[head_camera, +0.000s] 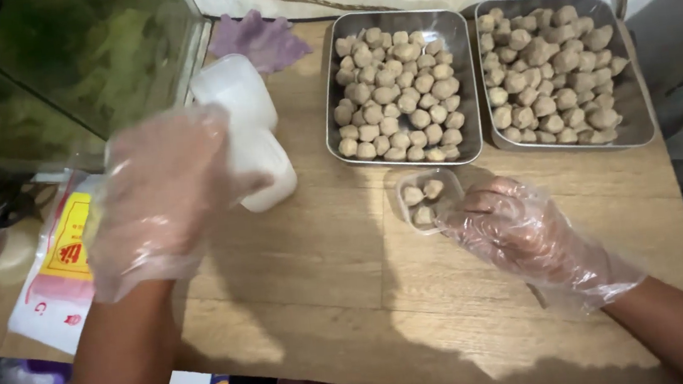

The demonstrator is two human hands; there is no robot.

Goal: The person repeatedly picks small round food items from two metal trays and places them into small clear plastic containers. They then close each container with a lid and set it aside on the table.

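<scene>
Now the person stands over a light wooden table (325, 285), both hands in thin clear plastic gloves. The right hand (521, 233) rests beside a small clear plastic cup (425, 196) with a few pale brown round balls in it; its fingers are curled at the cup's rim, touching it, but I cannot tell if they really pinch it. The cup stands on the table just in front of the left steel tray (400, 86), which is full of the same balls, and a second steel tray (559, 71) lies just beside that one. The left hand (162, 192) is raised, fingers loosely together, against a stack of white translucent plastic cups (248, 130) lying on its side; the motion blur hides the grip. I think the small cup is very light and thin, so it can tip or bend easily; holding it by the side wall seems safest. The balls look soft and perhaps slippery under gloves.
</scene>
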